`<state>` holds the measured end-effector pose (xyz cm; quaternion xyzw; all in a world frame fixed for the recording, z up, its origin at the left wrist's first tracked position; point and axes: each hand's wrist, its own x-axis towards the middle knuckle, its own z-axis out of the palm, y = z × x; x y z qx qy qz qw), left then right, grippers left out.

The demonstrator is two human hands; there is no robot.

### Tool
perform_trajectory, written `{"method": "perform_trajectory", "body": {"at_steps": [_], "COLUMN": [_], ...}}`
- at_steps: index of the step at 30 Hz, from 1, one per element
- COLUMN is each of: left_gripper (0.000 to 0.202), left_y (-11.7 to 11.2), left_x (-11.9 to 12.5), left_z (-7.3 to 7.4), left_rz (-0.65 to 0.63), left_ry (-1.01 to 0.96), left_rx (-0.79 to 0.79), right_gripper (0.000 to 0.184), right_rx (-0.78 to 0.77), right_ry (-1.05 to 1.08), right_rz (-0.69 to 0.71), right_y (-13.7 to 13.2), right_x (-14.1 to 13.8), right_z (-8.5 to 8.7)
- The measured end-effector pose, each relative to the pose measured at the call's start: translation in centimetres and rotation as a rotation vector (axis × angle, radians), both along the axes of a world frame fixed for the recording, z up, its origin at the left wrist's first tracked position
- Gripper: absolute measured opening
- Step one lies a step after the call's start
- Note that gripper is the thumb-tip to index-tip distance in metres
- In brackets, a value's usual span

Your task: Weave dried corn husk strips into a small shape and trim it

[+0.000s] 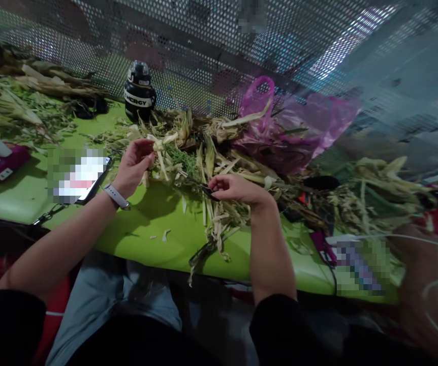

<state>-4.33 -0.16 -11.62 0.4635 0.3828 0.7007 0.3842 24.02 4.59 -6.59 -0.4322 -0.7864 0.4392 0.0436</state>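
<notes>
My left hand (133,165), a banded watch on its wrist, has its fingers curled and closed at a knotted pale corn husk piece (159,146). Between my hands lies a tuft of fine green sprigs (183,158) among husk strips. My right hand (231,188) is closed on a slim dark tool (208,191), its kind unclear, pointing left toward the husk. Beneath and around it spreads a heap of dry husk strips (222,221), some hanging over the table's near edge.
On the green table (138,223) stand a black bottle (138,94) and a lit phone (84,178). A purple power strip (7,162) lies left. Behind are a pink plastic bag (280,132) and a perforated metal screen (199,56). Another person's arm (419,264) is at right.
</notes>
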Motion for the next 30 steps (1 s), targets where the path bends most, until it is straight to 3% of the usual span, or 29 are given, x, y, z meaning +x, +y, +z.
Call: {"method": "perform_trajectory", "body": {"at_steps": [4,9,12,18,22,26,30], "left_gripper": [0.032,0.033,0.032,0.033,0.028,0.018,0.02], "left_y": [0.0,0.0,-0.1,0.0,0.1,-0.2,-0.7], "left_x": [0.1,-0.1,0.0,0.0,-0.1,0.0,0.8], "left_z": [0.1,0.0,0.1,0.0,0.1,0.7,0.7], "left_rz": [0.049,0.079,0.087,0.038,-0.004,-0.195,-0.41], "left_ry": [0.008,0.03,0.067,-0.001,-0.118,-0.262,-0.334], "left_rx": [0.002,0.0,0.001,-0.012,-0.074,-0.348,-0.565], "right_gripper": [0.039,0.04,0.042,0.045,0.051,0.054,0.049], "right_rx": [-0.042,0.283,0.365,0.191,0.012,-0.162,-0.37], "right_ry": [0.04,-0.352,-0.29,-0.13,0.286,0.473,0.754], "right_rz": [-0.002,-0.075,-0.142,-0.112,-0.062,-0.048,-0.304], "right_y": [0.5,0.0,-0.6,-0.8,-1.0,-1.1,-1.3], "right_x": [1.3,2.1,3.0,3.3,1.8,-1.3,-5.4], "right_z": [0.4,1.0,1.8,2.4,1.6,-0.5,-3.7]}}
